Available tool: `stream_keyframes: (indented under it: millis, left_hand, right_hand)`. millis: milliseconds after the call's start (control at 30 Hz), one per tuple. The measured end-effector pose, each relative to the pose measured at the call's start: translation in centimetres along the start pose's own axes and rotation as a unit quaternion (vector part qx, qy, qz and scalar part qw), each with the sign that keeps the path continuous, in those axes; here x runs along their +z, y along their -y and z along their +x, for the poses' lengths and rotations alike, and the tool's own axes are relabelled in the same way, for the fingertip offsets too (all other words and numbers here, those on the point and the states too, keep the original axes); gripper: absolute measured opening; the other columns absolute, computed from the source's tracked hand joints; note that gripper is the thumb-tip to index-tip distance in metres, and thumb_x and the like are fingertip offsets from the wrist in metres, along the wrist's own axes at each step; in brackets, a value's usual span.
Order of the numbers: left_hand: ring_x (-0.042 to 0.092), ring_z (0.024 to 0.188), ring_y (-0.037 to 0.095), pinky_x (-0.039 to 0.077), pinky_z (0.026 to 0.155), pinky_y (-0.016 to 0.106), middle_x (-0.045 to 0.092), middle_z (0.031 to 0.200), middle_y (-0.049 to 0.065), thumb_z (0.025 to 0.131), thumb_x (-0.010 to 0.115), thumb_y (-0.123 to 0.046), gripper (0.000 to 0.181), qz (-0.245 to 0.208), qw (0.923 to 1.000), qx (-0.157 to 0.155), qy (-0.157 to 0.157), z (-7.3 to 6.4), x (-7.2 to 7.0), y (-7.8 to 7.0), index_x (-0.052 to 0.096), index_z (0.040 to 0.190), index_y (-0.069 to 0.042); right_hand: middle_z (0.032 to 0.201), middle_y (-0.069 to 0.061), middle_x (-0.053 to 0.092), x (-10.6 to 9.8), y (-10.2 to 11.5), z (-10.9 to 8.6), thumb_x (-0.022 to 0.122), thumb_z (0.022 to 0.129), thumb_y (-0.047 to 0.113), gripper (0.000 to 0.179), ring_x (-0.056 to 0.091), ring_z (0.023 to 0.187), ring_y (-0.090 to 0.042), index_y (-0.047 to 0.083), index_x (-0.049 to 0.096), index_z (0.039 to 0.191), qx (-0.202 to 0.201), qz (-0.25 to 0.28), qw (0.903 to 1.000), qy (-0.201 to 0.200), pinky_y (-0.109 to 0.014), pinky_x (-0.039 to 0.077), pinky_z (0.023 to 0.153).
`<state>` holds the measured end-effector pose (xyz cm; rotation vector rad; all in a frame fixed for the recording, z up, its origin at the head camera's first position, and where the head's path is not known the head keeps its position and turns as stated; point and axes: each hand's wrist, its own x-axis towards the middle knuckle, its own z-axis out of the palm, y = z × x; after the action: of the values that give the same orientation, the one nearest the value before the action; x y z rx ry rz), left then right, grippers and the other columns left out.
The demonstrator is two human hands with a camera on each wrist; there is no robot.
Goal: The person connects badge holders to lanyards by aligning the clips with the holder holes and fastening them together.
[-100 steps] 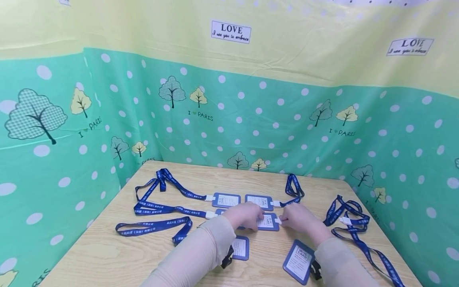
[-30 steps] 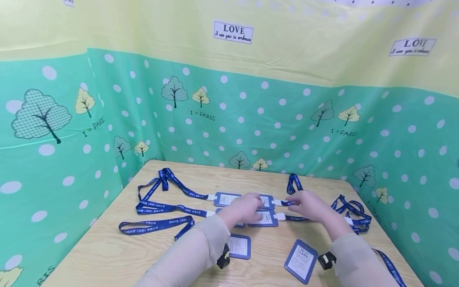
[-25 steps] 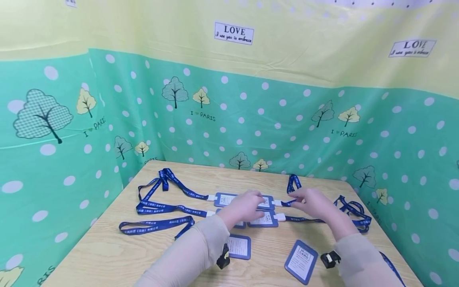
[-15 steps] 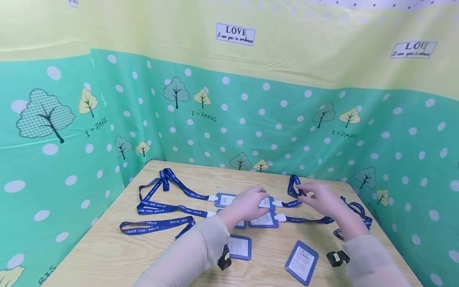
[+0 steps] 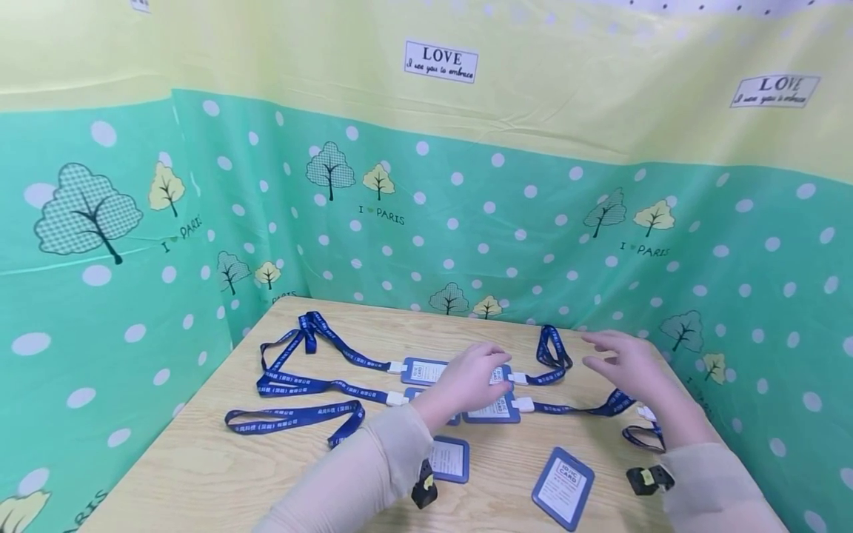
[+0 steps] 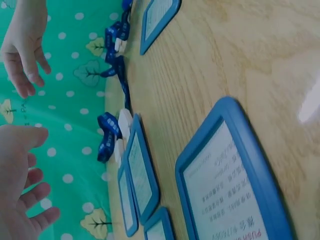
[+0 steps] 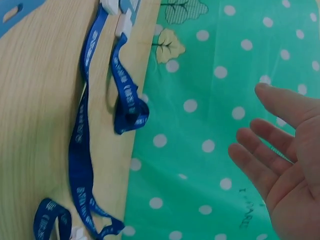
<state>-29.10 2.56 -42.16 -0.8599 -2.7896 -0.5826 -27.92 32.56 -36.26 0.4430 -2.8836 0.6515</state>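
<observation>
Two rows of blue-framed ID card holders lie end to end on the table, among them a far right holder (image 5: pixel 500 376) and a second-row right holder (image 5: pixel 494 411). My left hand (image 5: pixel 466 379) is raised over them with relaxed fingers, hiding parts of both rows; it holds nothing. In the head view, my right hand (image 5: pixel 629 366) hovers right of the far lanyard (image 5: pixel 552 355), fingers apart and without anything in them. The right wrist view shows its palm and spread fingers. A blue lanyard (image 7: pixel 80 135) runs from the second-row holder's white clip (image 5: pixel 523 405).
Left are several blue lanyards, including a folded one (image 5: pixel 286 420). Nearer lie a holder (image 5: pixel 449 459), partly behind my left arm, and a tilted holder (image 5: pixel 563 487). Another lanyard (image 5: pixel 645 437) lies by my right wrist. A polka-dot curtain (image 5: pixel 440 222) stands behind the wooden table (image 5: pixel 200 459).
My right hand left the second-row holder's clip, reached the far lanyard, then let go and moved right and up. My left hand rose slightly off the holders.
</observation>
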Motion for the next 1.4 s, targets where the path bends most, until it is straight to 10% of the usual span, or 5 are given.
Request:
stream_keyframes:
  millis: [1400]
  left_hand:
    - [0.052, 0.129, 0.012, 0.047, 0.106, 0.032, 0.056, 0.142, -0.007, 0.095, 0.068, -0.047, 0.052, -0.03, 0.999, -0.012, 0.03, 0.1, 2.7, -2.8, 0.06, 0.142, -0.025]
  right_hand:
    - [0.132, -0.041, 0.053, 0.7, -10.3, -3.2, 0.067, 0.099, 0.034, 0.065, 0.053, 0.117, -0.057, -0.009, 0.046, 0.144, 0.15, -0.017, 0.9878, 0.039, -0.063, 0.053, 0.084]
